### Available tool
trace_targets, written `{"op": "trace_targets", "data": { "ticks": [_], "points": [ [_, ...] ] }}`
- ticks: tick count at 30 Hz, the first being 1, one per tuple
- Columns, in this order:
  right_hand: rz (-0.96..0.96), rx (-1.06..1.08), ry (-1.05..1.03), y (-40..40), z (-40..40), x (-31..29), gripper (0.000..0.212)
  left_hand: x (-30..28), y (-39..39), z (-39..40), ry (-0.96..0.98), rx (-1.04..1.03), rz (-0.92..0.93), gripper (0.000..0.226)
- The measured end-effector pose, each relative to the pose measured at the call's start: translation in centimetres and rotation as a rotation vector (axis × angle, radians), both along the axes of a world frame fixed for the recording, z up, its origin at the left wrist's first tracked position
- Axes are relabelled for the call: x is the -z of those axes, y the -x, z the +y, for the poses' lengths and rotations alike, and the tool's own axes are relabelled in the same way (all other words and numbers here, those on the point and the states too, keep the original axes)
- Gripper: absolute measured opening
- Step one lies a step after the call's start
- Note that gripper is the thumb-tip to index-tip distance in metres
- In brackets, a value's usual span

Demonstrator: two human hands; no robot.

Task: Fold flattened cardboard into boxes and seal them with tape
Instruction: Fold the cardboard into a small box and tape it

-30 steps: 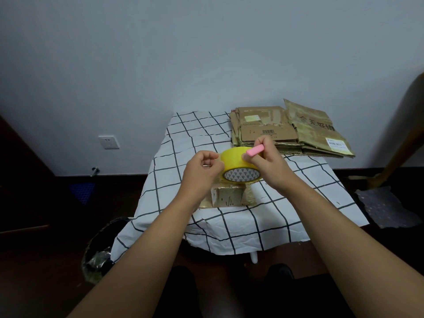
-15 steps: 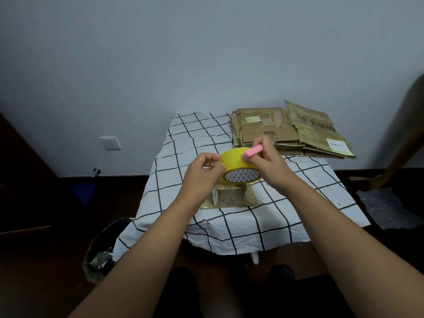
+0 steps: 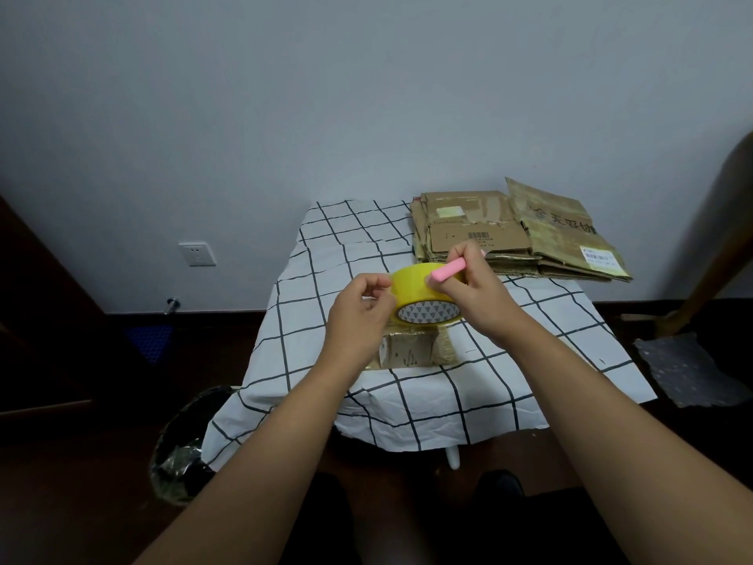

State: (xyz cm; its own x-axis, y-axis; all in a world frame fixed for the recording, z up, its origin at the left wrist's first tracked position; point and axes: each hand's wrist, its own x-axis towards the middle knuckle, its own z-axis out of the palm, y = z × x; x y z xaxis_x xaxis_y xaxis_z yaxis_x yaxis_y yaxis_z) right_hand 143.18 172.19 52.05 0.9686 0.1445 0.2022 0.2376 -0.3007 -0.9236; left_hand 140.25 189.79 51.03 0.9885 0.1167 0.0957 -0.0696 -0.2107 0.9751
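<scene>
Head view: yellow tape roll (image 3: 423, 293) held up in the air above the desk (image 3: 509, 360), clear of the small folded box (image 3: 407, 350) directly beneath, probably so the strip can be drawn down onto it. Right hand (image 3: 474, 291) curled round the roll's far side, with a pink cutter (image 3: 447, 269) tucked between the fingers, apparently kept ready for the cut. Left hand (image 3: 358, 309) at the roll's near edge, fingertips pinched together there, seemingly working the tape's free end loose; the end itself too small to make out. Flattened cardboard (image 3: 517, 234) stacked at the desk's far right corner, well apart, out of the way until needed.
</scene>
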Motion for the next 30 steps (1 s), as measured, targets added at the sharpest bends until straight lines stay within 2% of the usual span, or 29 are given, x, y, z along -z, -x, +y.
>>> {"op": "trace_targets", "data": {
  "ticks": [2, 5, 8, 11, 15, 19, 21, 25, 30],
  "points": [
    [-0.009, 0.011, 0.0, 0.0, 0.0, 0.0, 0.031, 0.1, 0.7, -0.6, -0.181, -0.034, -0.106, 0.016],
    [-0.02, 0.019, -0.014, 0.1, 0.0, 0.2, 0.03, 0.3, 1.8, -1.7, -0.411, -0.045, -0.188, 0.034],
    [-0.05, 0.022, -0.004, 0.5, 0.1, 0.2, 0.032, 0.2, 2.4, -2.2, -0.484, -0.077, -0.217, 0.036],
    [-0.064, 0.039, 0.013, 0.8, 0.2, 0.2, 0.033, 0.1, 2.8, -2.5, -0.407, -0.085, -0.196, 0.036],
    [-0.107, 0.046, 0.024, 1.3, 0.3, 0.4, 0.034, -0.4, 3.0, -2.4, -0.173, -0.098, -0.067, 0.037],
    [-0.13, 0.051, 0.042, 1.8, 0.5, 0.4, 0.034, -0.7, 2.8, -2.3, 0.018, -0.13, 0.049, 0.028],
    [-0.137, 0.053, 0.049, 2.1, 0.6, 0.5, 0.034, -0.4, 2.8, -2.4, 0.033, -0.129, 0.056, 0.026],
    [-0.142, 0.046, 0.028, 2.4, 0.5, 0.7, 0.034, 0.6, 3.1, -2.8, -0.076, -0.132, -0.013, 0.025],
    [-0.134, 0.033, 0.032, 2.5, 0.8, 0.9, 0.033, 0.8, 3.2, -2.9, -0.06, -0.139, -0.011, 0.024]
  ]
}}
